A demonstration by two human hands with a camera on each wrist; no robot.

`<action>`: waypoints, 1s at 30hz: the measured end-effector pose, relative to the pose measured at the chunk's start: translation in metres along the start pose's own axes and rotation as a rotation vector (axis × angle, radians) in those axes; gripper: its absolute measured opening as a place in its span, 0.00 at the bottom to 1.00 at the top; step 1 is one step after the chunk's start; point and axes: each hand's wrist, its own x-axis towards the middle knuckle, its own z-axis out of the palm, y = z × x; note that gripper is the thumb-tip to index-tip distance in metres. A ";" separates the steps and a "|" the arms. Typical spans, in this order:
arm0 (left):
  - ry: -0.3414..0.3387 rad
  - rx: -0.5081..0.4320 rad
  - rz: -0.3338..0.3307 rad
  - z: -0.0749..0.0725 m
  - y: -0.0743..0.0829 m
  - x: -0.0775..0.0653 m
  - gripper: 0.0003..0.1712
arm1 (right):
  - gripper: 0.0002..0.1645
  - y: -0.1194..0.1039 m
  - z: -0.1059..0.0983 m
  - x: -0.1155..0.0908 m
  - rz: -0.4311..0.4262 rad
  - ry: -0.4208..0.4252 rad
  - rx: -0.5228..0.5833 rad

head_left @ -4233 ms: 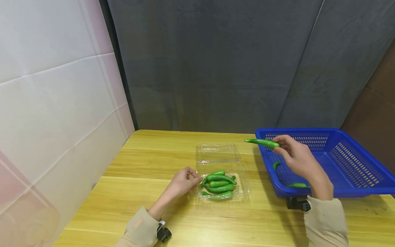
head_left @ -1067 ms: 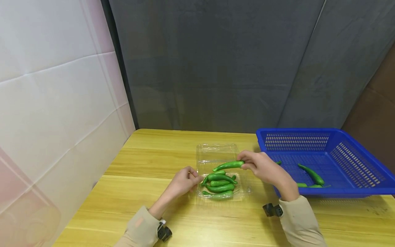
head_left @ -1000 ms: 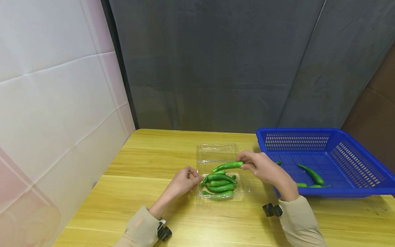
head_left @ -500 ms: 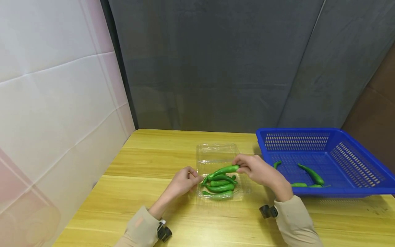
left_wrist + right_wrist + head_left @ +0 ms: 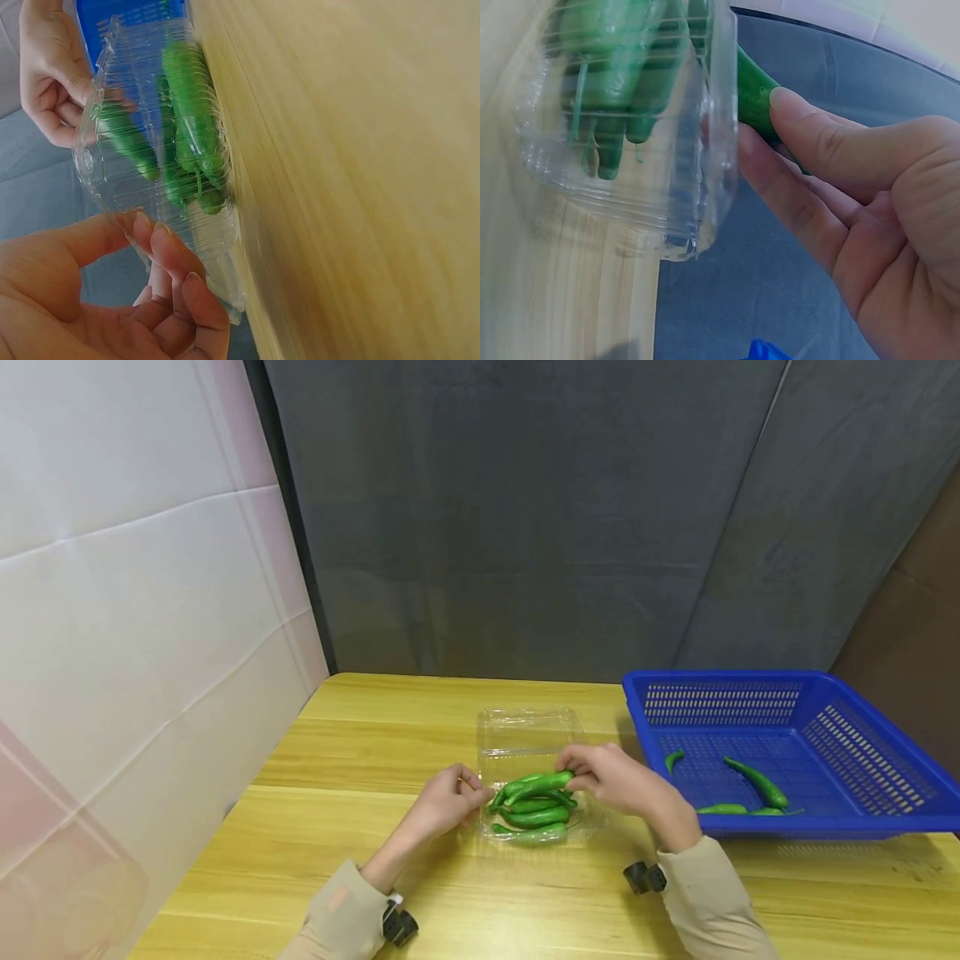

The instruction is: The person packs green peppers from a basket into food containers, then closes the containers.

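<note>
Since the last frame the R hand (image 5: 617, 783) has shifted slightly L & down, bringing its long tapered glossy green chilli pepper (image 5: 545, 784) lower; the L hand (image 5: 444, 802) & the rest look unmoved. R fingers (image 5: 799, 116) pinch that pepper at its R end btwn thumb & fingertips, its other end pointing L, above the base of the clear ribbed hinged plastic box (image 5: 528, 727); can't tell if it touches the ones below. L fingers (image 5: 176, 251) pinch the box's L edge, thumb vs. index. Box stands open on the yellow wood-grain tabletop (image 5: 375, 743), lid folded back on the far side, w/ a pile of green peppers (image 5: 534, 817) in the base, roughly side by side. R of it, near the R forearm: a blue rectangular perforated plastic basket (image 5: 862, 824), a few more green peppers (image 5: 759, 783) lying inside toward its L & near sides. Bkgd: dark grey cloth (image 5: 517, 527), w/ a whitish-pink panel (image 5: 135, 543) at L
</note>
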 end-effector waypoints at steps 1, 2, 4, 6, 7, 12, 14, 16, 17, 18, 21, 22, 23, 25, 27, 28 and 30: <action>0.000 0.000 -0.001 0.000 0.000 0.000 0.12 | 0.09 0.000 0.001 0.000 0.002 -0.001 -0.001; 0.000 0.000 -0.001 0.000 0.000 0.000 0.12 | 0.09 0.000 0.001 0.000 0.001 -0.003 -0.004; 0.000 0.001 0.000 0.000 0.000 0.000 0.12 | 0.10 -0.001 0.002 0.001 0.002 -0.007 -0.009; 0.002 0.004 0.001 0.000 0.000 0.000 0.12 | 0.10 -0.001 0.003 0.001 0.011 -0.017 -0.006; 0.002 0.005 0.001 0.000 0.000 -0.001 0.12 | 0.10 -0.001 0.004 0.002 0.015 -0.022 -0.004; 0.003 0.008 0.004 0.000 0.000 -0.001 0.12 | 0.11 -0.001 0.005 0.003 0.026 -0.040 0.005; 0.002 0.006 0.005 0.000 0.000 0.000 0.12 | 0.10 0.000 0.006 0.003 0.023 -0.042 0.004; 0.001 0.003 0.007 0.000 0.000 0.000 0.12 | 0.10 0.000 0.006 0.004 0.020 -0.043 0.003; 0.001 -0.001 0.004 0.000 0.000 0.000 0.12 | 0.10 0.000 0.006 0.004 0.020 -0.045 0.003; 0.000 -0.003 0.005 -0.001 0.000 0.000 0.12 | 0.10 0.000 0.007 0.004 0.021 -0.048 0.001; -0.002 -0.007 0.009 -0.001 -0.001 0.000 0.12 | 0.10 0.000 0.007 0.004 0.036 -0.061 0.005; -0.003 -0.008 0.010 -0.001 -0.001 0.000 0.12 | 0.09 -0.001 0.008 0.005 0.040 -0.066 0.005; -0.002 -0.007 0.010 -0.001 -0.001 0.000 0.12 | 0.09 -0.001 0.008 0.005 0.047 -0.072 0.007; 0.000 -0.008 0.007 0.000 -0.001 0.000 0.13 | 0.09 -0.002 0.009 0.005 0.063 -0.085 0.017; 0.004 -0.006 0.004 0.000 -0.001 0.000 0.13 | 0.08 -0.003 0.009 0.006 0.070 -0.097 0.020; 0.007 -0.007 0.001 0.000 -0.001 0.000 0.13 | 0.08 -0.003 0.009 0.006 0.073 -0.105 0.022; 0.011 -0.008 -0.003 0.001 0.000 -0.001 0.13 | 0.08 -0.003 0.010 0.005 0.079 -0.116 0.026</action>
